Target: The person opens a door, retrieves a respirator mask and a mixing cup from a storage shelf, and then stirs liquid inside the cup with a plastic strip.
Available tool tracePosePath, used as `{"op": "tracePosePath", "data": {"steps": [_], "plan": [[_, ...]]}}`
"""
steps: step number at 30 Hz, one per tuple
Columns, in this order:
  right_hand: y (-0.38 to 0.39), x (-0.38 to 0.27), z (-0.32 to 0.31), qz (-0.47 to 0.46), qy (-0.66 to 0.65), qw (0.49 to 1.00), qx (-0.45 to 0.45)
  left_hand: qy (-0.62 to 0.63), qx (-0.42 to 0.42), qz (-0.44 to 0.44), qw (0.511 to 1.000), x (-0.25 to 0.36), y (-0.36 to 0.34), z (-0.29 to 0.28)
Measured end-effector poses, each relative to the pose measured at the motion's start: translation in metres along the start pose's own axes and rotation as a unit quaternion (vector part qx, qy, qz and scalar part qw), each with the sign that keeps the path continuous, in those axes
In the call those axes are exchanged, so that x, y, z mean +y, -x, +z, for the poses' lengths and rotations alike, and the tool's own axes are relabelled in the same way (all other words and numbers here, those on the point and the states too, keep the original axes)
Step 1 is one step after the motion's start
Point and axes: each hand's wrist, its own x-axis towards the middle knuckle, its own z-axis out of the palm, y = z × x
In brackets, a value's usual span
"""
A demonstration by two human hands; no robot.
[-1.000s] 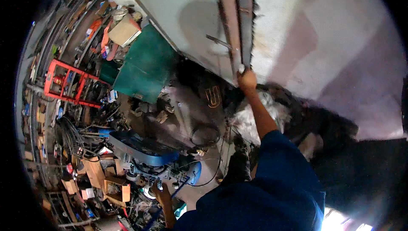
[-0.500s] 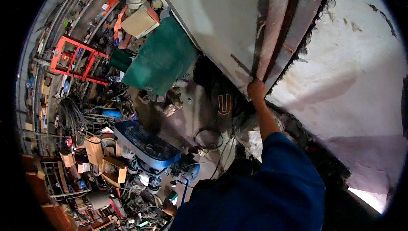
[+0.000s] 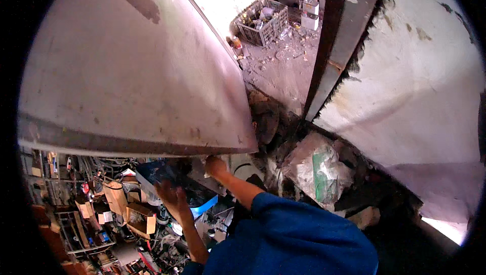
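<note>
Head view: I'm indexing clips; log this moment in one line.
Door: open; right hand: at door edge, grip unclear; left hand: open, holding nothing visible; crate: beyond door

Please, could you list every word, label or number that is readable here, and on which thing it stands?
No text can be read.
White boxes: any print is too small.
Cardboard boxes: too small and blurred.
Green-striped sack: no legible letters.
Pale door: stains, no visible lettering.

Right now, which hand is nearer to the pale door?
The right. The right hand is at the near edge of the pale door; the left hand is farther off, lower in the picture and apart from that edge.
</note>
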Motion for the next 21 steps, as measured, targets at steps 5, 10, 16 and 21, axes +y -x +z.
{"op": "tracePosePath", "data": {"steps": [5, 10, 16, 21], "plan": [[-0.002, -0.022, 0.022, -0.021, 0.056, 0.997, -0.041, 0.151, 0.230, -0.043, 0.960, -0.053, -0.092, 0.079], [-0.021, 0.079, 0.064, -0.195, -0.019, 0.948, -0.253, 0.088, 0.257, -0.320, 0.908, -0.156, -0.074, 0.074], [-0.099, 0.146, -0.026, -0.232, -0.126, 0.847, -0.462, 0.002, 0.166, -0.522, 0.837, -0.237, -0.107, 0.131], [-0.293, 0.123, -0.166, -0.021, 0.032, 0.839, -0.542, 0.020, -0.041, -0.479, 0.877, -0.242, -0.254, 0.236]]}}
